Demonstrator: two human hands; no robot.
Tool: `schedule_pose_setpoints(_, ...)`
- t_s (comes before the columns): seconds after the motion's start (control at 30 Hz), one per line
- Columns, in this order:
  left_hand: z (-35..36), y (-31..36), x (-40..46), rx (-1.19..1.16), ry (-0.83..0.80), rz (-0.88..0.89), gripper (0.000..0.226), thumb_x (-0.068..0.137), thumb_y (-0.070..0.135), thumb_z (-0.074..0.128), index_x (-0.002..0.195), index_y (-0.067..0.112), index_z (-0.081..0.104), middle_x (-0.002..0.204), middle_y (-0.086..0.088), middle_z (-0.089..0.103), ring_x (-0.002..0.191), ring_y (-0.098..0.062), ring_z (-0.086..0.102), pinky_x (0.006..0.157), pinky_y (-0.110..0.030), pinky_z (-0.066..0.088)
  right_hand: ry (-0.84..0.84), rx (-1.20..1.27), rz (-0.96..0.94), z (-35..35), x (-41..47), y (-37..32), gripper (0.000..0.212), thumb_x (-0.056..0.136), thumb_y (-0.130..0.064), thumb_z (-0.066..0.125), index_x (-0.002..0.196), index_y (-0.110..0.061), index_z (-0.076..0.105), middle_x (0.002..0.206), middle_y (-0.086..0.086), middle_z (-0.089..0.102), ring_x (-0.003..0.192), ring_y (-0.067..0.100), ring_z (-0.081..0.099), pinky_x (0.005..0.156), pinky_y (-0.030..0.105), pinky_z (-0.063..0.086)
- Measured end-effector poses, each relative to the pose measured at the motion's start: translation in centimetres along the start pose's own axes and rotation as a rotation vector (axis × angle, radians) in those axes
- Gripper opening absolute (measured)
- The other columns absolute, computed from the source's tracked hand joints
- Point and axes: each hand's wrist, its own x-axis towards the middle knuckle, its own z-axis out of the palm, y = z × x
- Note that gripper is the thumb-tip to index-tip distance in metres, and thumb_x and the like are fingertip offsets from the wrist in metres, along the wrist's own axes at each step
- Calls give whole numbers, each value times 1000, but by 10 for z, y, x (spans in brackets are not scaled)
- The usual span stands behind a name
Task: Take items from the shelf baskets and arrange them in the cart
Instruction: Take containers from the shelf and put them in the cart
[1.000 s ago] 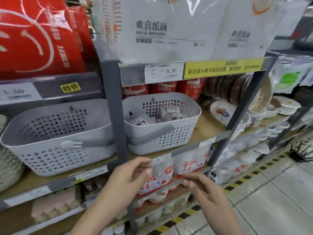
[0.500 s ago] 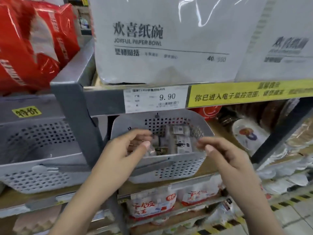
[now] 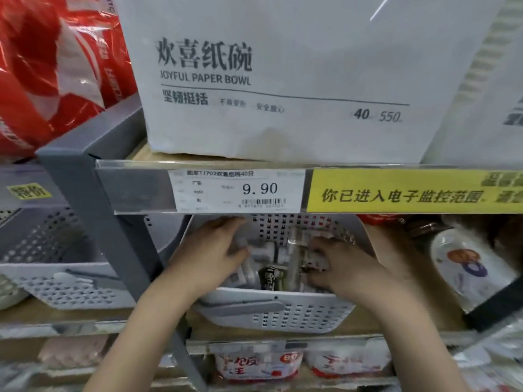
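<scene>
Both hands are down inside the white basket (image 3: 278,312) on the middle shelf (image 3: 319,333), under the edge strip that carries the price tag (image 3: 237,190); the left hand (image 3: 210,260) lies at the basket's left side with its fingers curled over a small pale packet (image 3: 261,254), though whether it has really taken hold cannot be told through the blur; the right hand (image 3: 343,271) has its fingers bent round a clear-wrapped packet (image 3: 310,258) near the basket's middle and appears to grasp it. The items (image 3: 270,277) are a loose heap of small packets, some in clear film, one with a dark label, lying against each other on the basket floor; the cart is not in view.

By their look the packets should be light and a little slippery in their film, stiff enough to lift by the body yet apt to slide out of a loose pinch; the safer hold is likely across the packet's width, thumb on one face and fingers on the other, not by a film edge. The shelf strip hangs low over the basket mouth, so a lift would probably need to come out forward, not straight up. A second pierced basket (image 3: 60,281) stands just left of the grey upright (image 3: 113,244); paper bowl packs (image 3: 283,80) sit on the shelf above.
</scene>
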Motion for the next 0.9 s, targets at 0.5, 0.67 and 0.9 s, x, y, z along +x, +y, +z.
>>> schedule_pose_setpoints(0.5,7,-9,11,120,-227,-100,71,75,60,65,136,32,42,142,7,41,130,-17,38,100,-27,30,-58,-61,-72,-1,12,5,80,62,-64,75,130,-37,44,129,-13,41,132,19,32,101,29,31)
schedule_pose_setpoints(0.67,5,-9,10,2,-246,-139,62,70,61,71,119,35,43,116,13,55,101,-8,52,82,-25,41,-88,11,-124,-1,14,8,65,62,-58,78,111,-37,40,113,-19,45,123,14,35,91,27,33)
schedule_pose_setpoints(0.9,4,-5,9,14,-113,-140,72,64,69,67,121,30,46,107,16,44,105,-10,44,83,-25,37,-227,58,-200,-11,14,13,69,73,-35,76,132,-40,40,131,-9,39,121,10,37,88,22,35)
